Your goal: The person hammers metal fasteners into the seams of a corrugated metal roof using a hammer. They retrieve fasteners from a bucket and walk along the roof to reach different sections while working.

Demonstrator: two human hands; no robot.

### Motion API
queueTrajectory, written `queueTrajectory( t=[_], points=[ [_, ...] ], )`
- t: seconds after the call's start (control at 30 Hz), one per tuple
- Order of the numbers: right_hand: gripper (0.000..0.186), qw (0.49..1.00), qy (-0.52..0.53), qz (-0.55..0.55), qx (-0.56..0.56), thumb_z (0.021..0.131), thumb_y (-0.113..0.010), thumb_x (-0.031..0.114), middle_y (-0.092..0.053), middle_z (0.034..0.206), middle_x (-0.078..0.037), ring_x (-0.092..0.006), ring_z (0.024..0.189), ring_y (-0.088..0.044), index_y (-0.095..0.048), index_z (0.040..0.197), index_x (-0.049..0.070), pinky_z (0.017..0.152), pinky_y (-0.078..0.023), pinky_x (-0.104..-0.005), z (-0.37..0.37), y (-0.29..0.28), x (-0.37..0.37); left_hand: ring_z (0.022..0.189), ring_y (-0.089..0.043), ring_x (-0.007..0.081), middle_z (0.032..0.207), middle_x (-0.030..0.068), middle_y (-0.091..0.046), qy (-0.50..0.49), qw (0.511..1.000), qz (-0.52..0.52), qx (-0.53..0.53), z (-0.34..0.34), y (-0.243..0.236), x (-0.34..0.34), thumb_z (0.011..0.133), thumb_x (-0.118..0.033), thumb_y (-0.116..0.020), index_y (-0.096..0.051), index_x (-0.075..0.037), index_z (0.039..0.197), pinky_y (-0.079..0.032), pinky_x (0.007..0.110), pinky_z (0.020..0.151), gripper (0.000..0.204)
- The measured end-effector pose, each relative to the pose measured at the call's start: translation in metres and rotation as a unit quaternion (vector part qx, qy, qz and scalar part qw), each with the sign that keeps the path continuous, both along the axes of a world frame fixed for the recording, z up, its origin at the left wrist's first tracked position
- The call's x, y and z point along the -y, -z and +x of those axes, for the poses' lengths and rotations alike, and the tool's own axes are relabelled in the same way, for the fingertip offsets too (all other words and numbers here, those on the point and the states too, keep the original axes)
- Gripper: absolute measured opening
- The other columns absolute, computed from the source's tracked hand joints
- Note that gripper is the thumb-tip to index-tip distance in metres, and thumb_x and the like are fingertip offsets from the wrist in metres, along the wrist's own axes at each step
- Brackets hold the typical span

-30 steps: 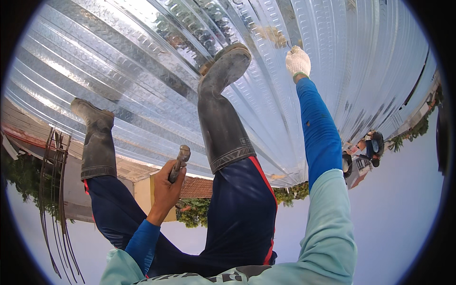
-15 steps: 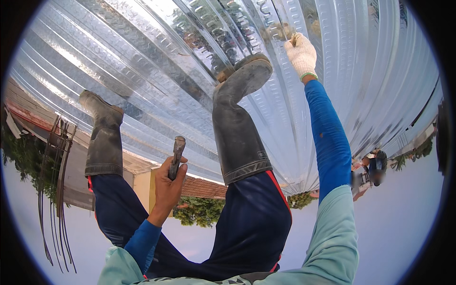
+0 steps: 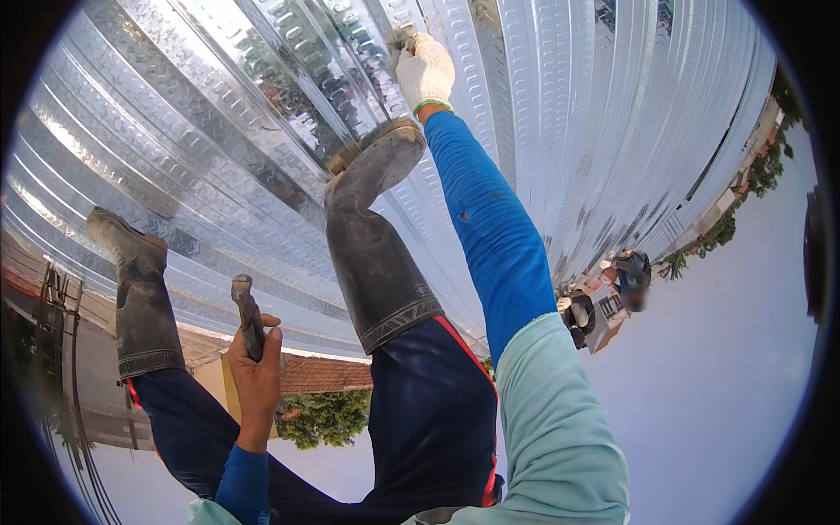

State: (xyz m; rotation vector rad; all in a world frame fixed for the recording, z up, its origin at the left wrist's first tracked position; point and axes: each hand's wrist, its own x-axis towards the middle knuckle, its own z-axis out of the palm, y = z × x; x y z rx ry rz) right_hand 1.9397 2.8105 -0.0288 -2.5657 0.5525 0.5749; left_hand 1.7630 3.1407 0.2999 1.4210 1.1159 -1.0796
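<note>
My bare left hand is closed round a dark metal hand tool, its blunt head pointing up and away from the palm. The lower part of the tool is hidden in the grip. My right hand, in a white knitted glove, reaches forward with thumb and fingers pressed together. It is low over the shiny ribbed metal decking, just beyond the toe of my right boot. Whatever those fingers pinch is too small or hidden to tell, and whether they touch the sheet is unclear.
My left boot stands farther left on the decking. Long thin bars rise at the far left. People are at the right edge of the decking. A tiled roof and a tree lie beyond.
In the view, my gloved right hand has moved left and farther ahead. My boots, left hand and the tool have also shifted left as the view turned. Both hands stay closed.
</note>
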Motion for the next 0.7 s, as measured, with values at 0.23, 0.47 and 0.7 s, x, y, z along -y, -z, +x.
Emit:
queueTrajectory(
  t=[0.23,0.47,0.7],
  points=[
    [0.024,0.999,0.042,0.032,-0.005,0.090,-0.066,0.026,-0.074,0.095,-0.022,-0.0430,0.093,-0.069,-0.073,0.093,0.003,0.082,-0.053,-0.0450,-0.009,0.032,0.023,0.057,-0.032,-0.0014,0.066,-0.0111,-0.043,0.015,1.000,0.008,0.003,0.004,-0.003,-0.001,0.104,-0.010,-0.066,-0.068,-0.004,0.108,-0.021,0.023,0.052,0.007],
    [0.024,0.955,0.240,0.176,-0.013,0.092,-0.068,0.026,-0.071,0.082,-0.012,-0.0239,0.076,-0.067,-0.071,0.090,0.002,0.074,-0.052,-0.0377,-0.020,0.031,0.029,0.059,-0.028,-0.0007,0.065,-0.0120,-0.038,-0.016,1.000,-0.002,-0.012,0.007,0.003,0.005,0.104,-0.010,-0.066,-0.069,-0.006,0.110,-0.019,0.025,0.055,0.008],
    [0.034,0.982,0.096,0.159,-0.023,0.090,-0.071,0.032,-0.074,0.091,-0.021,-0.0380,0.089,-0.069,-0.072,0.094,-0.002,0.082,-0.052,-0.0435,-0.022,0.029,0.030,0.060,-0.028,-0.0001,0.066,-0.0117,-0.035,-0.001,1.000,-0.001,-0.028,0.008,-0.005,0.007,0.104,-0.011,-0.066,-0.068,-0.006,0.109,-0.019,0.025,0.055,0.007]
  ],
)
